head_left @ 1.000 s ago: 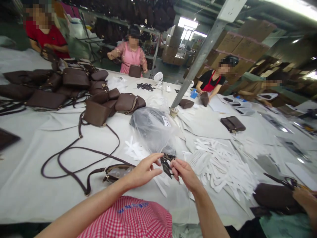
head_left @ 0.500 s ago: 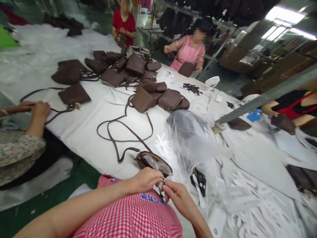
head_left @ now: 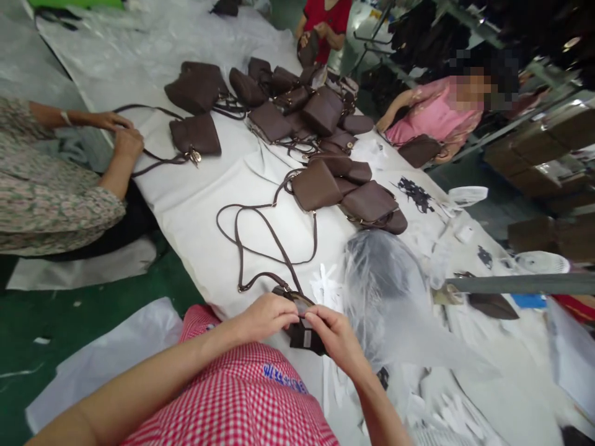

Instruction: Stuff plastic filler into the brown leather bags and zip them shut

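At the table edge in front of me, both hands meet over a small dark brown handbag (head_left: 281, 290) with its top partly open and a long strap trailing up the table. My left hand (head_left: 267, 317) is closed, thumb and fingertips pinched at the bag's opening. My right hand (head_left: 338, 337) pinches close beside it. Below the fingertips is a flat black tag (head_left: 302, 339) with a small grey patch; the fingers cover its upper end. What exactly each fingertip grips there is partly hidden.
Several brown handbags (head_left: 320, 111) are piled mid-table. A clear plastic bag with dark contents (head_left: 383, 266) lies right of my hands, by white strips (head_left: 325, 285). At left, a co-worker's hands (head_left: 125, 139) hold a bag strap. Other people stand across the table; a metal pole (head_left: 520, 284) crosses the right.
My view has swung to the right. My hands have come together at the bag's opening, and a black tag with a grey patch now shows beneath them where a thin dark piece was.
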The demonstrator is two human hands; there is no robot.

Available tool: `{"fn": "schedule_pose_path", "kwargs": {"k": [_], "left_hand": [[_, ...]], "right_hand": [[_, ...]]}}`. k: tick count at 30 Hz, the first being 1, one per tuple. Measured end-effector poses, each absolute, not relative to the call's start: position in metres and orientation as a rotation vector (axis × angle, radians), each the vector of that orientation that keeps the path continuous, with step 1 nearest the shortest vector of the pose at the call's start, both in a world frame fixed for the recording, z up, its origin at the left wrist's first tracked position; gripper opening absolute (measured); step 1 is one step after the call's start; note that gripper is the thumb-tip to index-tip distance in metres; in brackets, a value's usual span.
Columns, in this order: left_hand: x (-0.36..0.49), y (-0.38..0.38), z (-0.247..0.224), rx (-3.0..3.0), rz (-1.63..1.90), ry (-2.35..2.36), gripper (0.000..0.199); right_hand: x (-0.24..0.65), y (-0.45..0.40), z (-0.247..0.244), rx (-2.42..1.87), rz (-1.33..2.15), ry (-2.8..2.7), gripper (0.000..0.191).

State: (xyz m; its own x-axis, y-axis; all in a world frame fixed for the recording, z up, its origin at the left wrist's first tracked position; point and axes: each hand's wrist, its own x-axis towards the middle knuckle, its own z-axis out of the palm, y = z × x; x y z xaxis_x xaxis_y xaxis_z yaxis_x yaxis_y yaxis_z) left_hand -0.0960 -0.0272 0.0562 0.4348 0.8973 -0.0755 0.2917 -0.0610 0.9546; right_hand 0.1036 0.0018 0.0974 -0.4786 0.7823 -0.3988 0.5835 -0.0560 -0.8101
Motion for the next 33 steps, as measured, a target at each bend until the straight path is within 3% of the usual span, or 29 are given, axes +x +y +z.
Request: {"fn": "schedule_pose_path", "kwargs": {"k": [3, 5, 12, 27, 33], "left_hand": [[-0.106, -0.019, 0.025, 1.471, 0.692, 1.192, 0.020], [-0.109, -0.017, 0.001, 1.442, 0.622, 1.363, 0.020], [-0.093, -0.019, -0.045, 1.330, 0.794, 1.197, 0.037], [-0.079, -0.018, -0.051, 1.056, 0.871, 1.232, 0.036], [-0.078, -0.018, -0.052, 1.050, 0.873, 1.246, 0.036]], "right_hand": [[0.103, 0.037, 0.096, -1.387, 1.124, -2.505, 0.028], [0.103, 0.056, 0.090, -1.315, 1.021, -2.674, 0.026], [0.095, 0.081, 0.052, -1.295, 1.072, -2.673, 0.022], [0.089, 0.087, 0.052, -1.272, 1.393, -2.615, 0.021], [0.086, 0.087, 0.050, -1.294, 1.287, -2.683, 0.022]]}}
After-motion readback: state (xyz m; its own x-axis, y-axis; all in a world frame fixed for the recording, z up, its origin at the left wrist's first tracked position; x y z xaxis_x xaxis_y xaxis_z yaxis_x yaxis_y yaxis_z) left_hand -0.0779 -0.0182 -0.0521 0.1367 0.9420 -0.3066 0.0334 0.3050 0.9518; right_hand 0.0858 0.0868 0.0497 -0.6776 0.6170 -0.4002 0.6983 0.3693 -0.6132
